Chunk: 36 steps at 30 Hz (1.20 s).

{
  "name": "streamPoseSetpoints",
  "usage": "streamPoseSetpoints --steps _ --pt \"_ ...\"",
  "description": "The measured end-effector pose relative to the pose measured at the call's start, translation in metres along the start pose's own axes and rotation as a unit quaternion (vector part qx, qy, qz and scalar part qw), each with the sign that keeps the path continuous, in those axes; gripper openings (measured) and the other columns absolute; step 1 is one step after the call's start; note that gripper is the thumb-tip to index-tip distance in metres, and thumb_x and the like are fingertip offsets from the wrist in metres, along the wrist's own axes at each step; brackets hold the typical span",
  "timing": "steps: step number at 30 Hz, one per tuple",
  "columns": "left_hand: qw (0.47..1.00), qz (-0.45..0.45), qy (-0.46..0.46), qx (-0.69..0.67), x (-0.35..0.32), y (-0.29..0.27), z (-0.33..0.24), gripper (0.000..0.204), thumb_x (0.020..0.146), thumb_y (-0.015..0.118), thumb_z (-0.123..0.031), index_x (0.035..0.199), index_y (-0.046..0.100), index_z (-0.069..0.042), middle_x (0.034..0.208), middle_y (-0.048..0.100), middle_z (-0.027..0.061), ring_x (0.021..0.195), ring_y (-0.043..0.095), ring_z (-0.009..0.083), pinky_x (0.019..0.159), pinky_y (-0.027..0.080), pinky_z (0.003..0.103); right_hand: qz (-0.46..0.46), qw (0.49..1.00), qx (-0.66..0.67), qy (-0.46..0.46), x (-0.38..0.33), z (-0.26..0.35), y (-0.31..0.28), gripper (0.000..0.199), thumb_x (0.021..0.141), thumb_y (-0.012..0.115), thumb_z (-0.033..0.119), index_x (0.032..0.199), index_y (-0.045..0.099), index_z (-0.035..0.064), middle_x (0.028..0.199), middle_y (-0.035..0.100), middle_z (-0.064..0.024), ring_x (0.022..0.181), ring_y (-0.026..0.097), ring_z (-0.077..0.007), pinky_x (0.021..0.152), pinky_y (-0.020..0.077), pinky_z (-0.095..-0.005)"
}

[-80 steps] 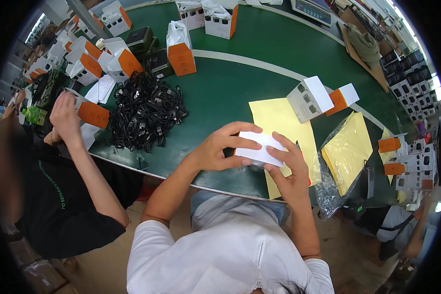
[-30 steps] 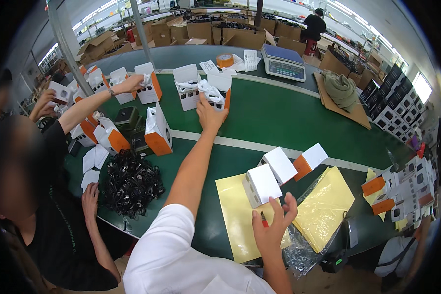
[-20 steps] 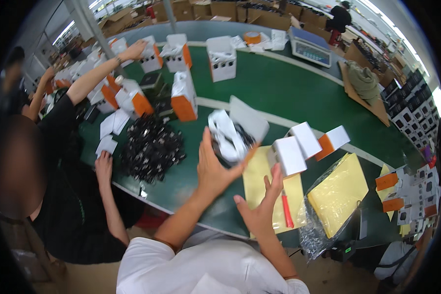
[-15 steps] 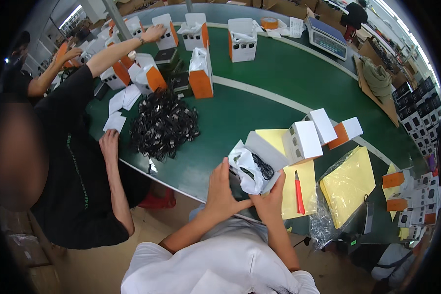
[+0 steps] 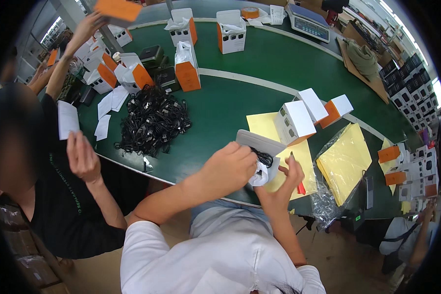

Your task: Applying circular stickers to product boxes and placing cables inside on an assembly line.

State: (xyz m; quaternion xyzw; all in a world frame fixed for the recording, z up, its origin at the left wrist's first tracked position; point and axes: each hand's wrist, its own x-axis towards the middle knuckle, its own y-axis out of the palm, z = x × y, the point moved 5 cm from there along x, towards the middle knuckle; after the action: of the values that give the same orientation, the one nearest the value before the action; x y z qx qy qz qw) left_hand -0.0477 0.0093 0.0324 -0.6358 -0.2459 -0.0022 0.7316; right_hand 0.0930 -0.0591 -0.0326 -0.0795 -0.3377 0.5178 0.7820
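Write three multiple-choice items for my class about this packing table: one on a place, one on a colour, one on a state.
1. Where is the tangled heap of black cables?
A. on the green tabletop
B. on the floor
C. inside a box

2. What colour are the flat paper sheets in the clear plastic bag?
A. blue
B. yellow
C. red

3. What is the state of the small white box in the person's left hand and right hand?
A. sealed
B. crushed flat
C. open

Answers: 1 A, the heap rests on the tabletop; 2 B, the sheets look yellow; 3 C, its flap stands up, with a black cable showing.
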Motion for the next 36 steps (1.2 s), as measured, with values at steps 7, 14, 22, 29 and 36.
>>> streamPoseSetpoints --steps 7,14,22,29,36 --pt "0.989 -0.045 -0.014 -0.139 -0.004 -0.002 0.006 0.015 0.082 0.068 -0.019 0.093 0.072 -0.011 0.088 0.059 0.0028 0.091 0.058 0.0215 0.089 0.046 0.037 -0.016 0.992 0.046 -0.113 -0.002 0.003 -0.006 0.06 0.078 0.073 -0.007 0.134 0.055 0.0061 0.131 0.05 -0.0227 0.116 0.057 -0.0371 0.098 0.0498 -0.0437" --pt "0.984 0.103 -0.081 -0.119 0.017 0.011 0.017 0.007 0.078 0.067 -0.015 0.084 0.067 -0.011 0.077 0.063 0.007 0.086 0.063 0.0241 0.09 0.047 0.039 0.001 0.988 0.078 -0.133 0.007 0.001 -0.011 0.043 0.083 0.073 -0.002 0.125 0.065 0.0054 0.139 0.055 -0.0214 0.126 0.055 -0.0385 0.105 0.0476 -0.0449" --pt "0.991 -0.023 -0.093 -0.096 0.011 -0.001 0.011 0.018 0.077 0.067 -0.008 0.095 0.069 -0.009 0.087 0.068 0.0104 0.095 0.066 0.0258 0.092 0.051 0.041 0.007 0.985 -0.02 -0.169 0.01 0.001 0.0 0.038 0.085 0.073 0.005 0.122 0.067 0.0072 0.135 0.062 -0.0132 0.127 0.056 -0.0362 0.106 0.0452 -0.0477" --pt "0.797 -0.262 -0.306 -0.449 -0.066 0.029 0.058 0.02 0.089 0.07 0.0 0.107 0.072 -0.006 0.105 0.069 0.0124 0.099 0.067 0.0225 0.092 0.052 0.036 0.069 0.985 -0.031 -0.155 0.03 0.008 -0.005 0.022 0.086 0.073 0.01 0.108 0.073 0.008 0.125 0.067 -0.0084 0.12 0.055 -0.033 0.103 0.0441 -0.0448" --pt "0.666 -0.187 -0.355 -0.629 -0.046 0.073 0.083 0.054 0.078 0.076 -0.002 0.128 0.059 -0.008 0.13 0.061 0.0088 0.121 0.056 0.0188 0.101 0.043 0.03 0.036 0.991 0.132 0.005 0.025 -0.017 0.005 0.044 0.082 0.071 -0.003 0.124 0.061 0.0045 0.131 0.061 -0.0122 0.116 0.053 -0.0274 0.107 0.0422 -0.0428"
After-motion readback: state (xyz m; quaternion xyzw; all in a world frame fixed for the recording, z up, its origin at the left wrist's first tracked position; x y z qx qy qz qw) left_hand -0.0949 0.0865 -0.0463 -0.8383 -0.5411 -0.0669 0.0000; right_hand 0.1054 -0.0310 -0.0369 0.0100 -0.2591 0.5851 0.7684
